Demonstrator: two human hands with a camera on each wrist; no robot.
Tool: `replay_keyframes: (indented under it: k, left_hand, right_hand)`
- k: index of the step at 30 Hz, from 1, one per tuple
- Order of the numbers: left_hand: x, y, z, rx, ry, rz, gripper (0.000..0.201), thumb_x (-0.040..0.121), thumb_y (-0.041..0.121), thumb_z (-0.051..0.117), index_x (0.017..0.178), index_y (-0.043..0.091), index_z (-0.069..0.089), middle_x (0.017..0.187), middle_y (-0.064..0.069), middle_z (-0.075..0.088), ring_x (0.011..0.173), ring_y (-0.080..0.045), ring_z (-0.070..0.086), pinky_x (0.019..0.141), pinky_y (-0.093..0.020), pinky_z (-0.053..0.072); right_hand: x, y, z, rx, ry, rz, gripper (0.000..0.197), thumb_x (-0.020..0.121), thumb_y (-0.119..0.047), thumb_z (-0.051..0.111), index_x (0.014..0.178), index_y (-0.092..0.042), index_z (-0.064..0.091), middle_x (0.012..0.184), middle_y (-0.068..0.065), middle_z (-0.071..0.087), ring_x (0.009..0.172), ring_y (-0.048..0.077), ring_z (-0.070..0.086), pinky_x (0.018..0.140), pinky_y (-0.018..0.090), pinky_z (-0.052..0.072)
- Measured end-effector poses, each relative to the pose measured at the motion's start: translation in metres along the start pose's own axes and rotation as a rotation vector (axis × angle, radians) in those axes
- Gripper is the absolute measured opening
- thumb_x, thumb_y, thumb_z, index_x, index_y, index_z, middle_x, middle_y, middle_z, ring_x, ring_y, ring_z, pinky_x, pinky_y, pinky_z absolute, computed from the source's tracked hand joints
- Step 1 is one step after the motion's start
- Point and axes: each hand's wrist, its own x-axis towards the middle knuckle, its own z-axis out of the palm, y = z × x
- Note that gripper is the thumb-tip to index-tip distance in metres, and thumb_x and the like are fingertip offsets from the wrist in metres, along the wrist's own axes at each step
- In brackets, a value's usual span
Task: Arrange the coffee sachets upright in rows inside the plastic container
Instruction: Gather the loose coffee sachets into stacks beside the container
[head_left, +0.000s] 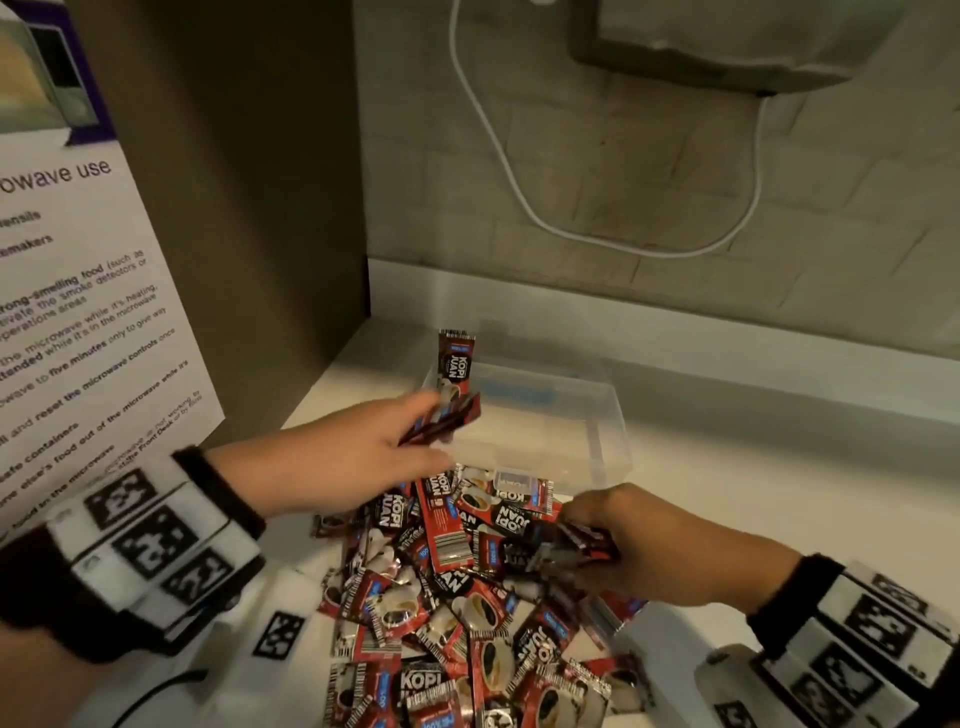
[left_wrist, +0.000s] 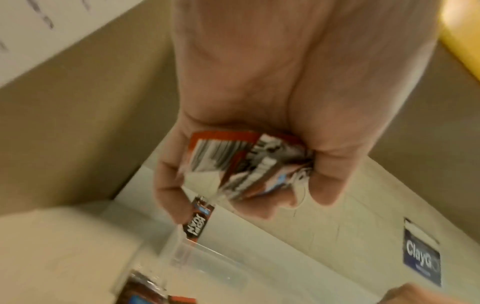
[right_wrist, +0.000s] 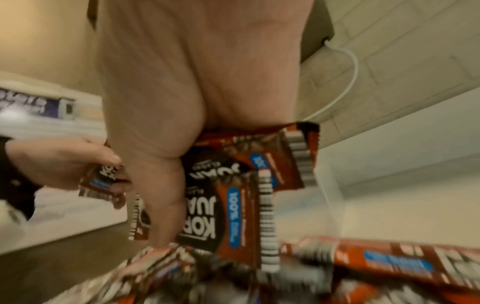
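a few sachets (head_left: 441, 423) are pinched in the left hand (head_left: 332, 457) at the plastic container (head_left: 597, 415); more are gripped by the right hand (head_left: 649, 545) over the pile (head_left: 467, 623). edges should be aligned before they are stood upright against one wall.

sachets (head_left: 457, 582): red and black wrappers, white lettering, small blue labels, black-and-white barcode stripes
plastic container (head_left: 610, 415): clear, colourless, with a blurred blue patch on its far wall
table (head_left: 753, 499): plain off-white
wall tiles (head_left: 649, 171): pale grey-beige, brick pattern
cable (head_left: 498, 150): white
notice (head_left: 67, 291): at the left of the frame, white sheet, black and purple print, purple-edged picture on top
wrist bands (head_left: 150, 540): white blocks with black square markers
cabinet side (head_left: 234, 182): olive-brown
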Motion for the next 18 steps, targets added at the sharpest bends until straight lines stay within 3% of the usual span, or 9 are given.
replay_keyframes:
  k: [1,3,5,7,9,11,13,15,18]
  left_hand:
    - [0.007,0.005,-0.002,-0.086,0.02,-0.018,0.026,0.083,0.044,0.058,0.104,0.033,0.047,0.094,0.001,0.058,0.085,-0.016,0.056,0.073,-0.033,0.045]
    - [0.024,0.012,-0.005,-0.246,0.034,-0.07,0.033,0.077,0.038,0.054,0.107,0.033,0.044,0.083,-0.008,0.051,0.071,-0.021,0.05,0.058,-0.03,0.038]
    - [0.044,0.019,-0.004,-0.389,0.067,-0.099,0.022,0.086,0.023,0.053,0.105,0.03,0.042,0.073,-0.007,0.043,0.058,-0.017,0.044,0.051,-0.026,0.032]
    - [0.066,0.024,0.001,-0.497,0.118,-0.111,0.022,0.087,0.009,0.049,0.101,0.025,0.044,0.07,-0.006,0.042,0.051,-0.015,0.042,0.047,-0.023,0.028]
    - [0.087,0.03,0.007,-0.616,0.142,-0.146,0.025,0.075,0.009,0.052,0.095,0.022,0.045,0.065,-0.006,0.04,0.044,-0.014,0.041,0.044,-0.02,0.025]
    - [0.107,0.033,0.014,-0.752,0.141,-0.192,0.027,0.066,0.011,0.049,0.092,0.018,0.044,0.062,-0.004,0.038,0.04,-0.014,0.039,0.044,-0.018,0.024]
    - [0.128,0.036,0.025,-0.837,0.15,-0.232,0.015,0.078,0.007,0.046,0.091,0.016,0.044,0.061,-0.003,0.038,0.043,-0.015,0.038,0.045,-0.019,0.026]
    - [0.149,0.039,0.036,-0.875,0.197,-0.229,0.012,0.088,0.0,0.044,0.086,0.012,0.046,0.065,-0.007,0.043,0.054,-0.021,0.044,0.049,-0.024,0.033]
    - [0.179,0.04,0.051,-0.83,0.242,-0.181,0.028,0.091,-0.003,0.048,0.119,0.004,0.05,0.1,-0.016,0.058,0.093,-0.03,0.057,0.075,-0.031,0.047]
  right_hand:
    - [-0.001,0.0,-0.008,0.035,0.02,-0.001,0.019,0.086,-0.025,0.068,0.079,-0.027,0.05,0.076,-0.013,0.057,0.065,0.0,0.052,0.058,0.012,0.038]
    - [-0.004,-0.001,-0.026,0.161,0.081,0.022,0.013,0.088,-0.018,0.067,0.091,-0.02,0.054,0.081,-0.005,0.063,0.068,0.003,0.057,0.058,0.017,0.044]
    - [-0.005,0.001,-0.044,0.397,0.153,0.043,0.02,0.089,-0.006,0.063,0.104,-0.017,0.054,0.082,0.001,0.067,0.062,0.004,0.061,0.051,0.019,0.046]
    - [-0.002,0.003,-0.06,0.549,0.268,0.071,0.031,0.087,-0.001,0.063,0.112,-0.02,0.055,0.074,0.002,0.063,0.05,0.005,0.054,0.043,0.018,0.041]
    - [0.005,0.01,-0.073,0.624,0.425,0.077,0.038,0.082,0.0,0.069,0.114,-0.017,0.057,0.071,0.004,0.054,0.044,0.001,0.047,0.042,0.013,0.037]
    - [0.016,0.019,-0.082,0.735,0.553,0.077,0.036,0.076,0.002,0.073,0.107,-0.013,0.06,0.07,0.004,0.049,0.048,0.002,0.045,0.046,0.014,0.037]
    - [0.03,0.033,-0.088,0.908,0.675,0.106,0.018,0.078,-0.001,0.062,0.092,-0.011,0.06,0.066,0.005,0.048,0.055,0.014,0.045,0.049,0.024,0.036]
    - [0.044,0.046,-0.091,1.141,0.778,0.149,0.016,0.086,0.002,0.05,0.083,-0.012,0.054,0.068,0.01,0.051,0.059,0.023,0.048,0.052,0.031,0.037]
    - [0.061,0.06,-0.09,1.308,0.876,0.177,0.013,0.091,-0.002,0.045,0.089,-0.011,0.053,0.082,0.011,0.06,0.072,0.026,0.056,0.064,0.039,0.044]
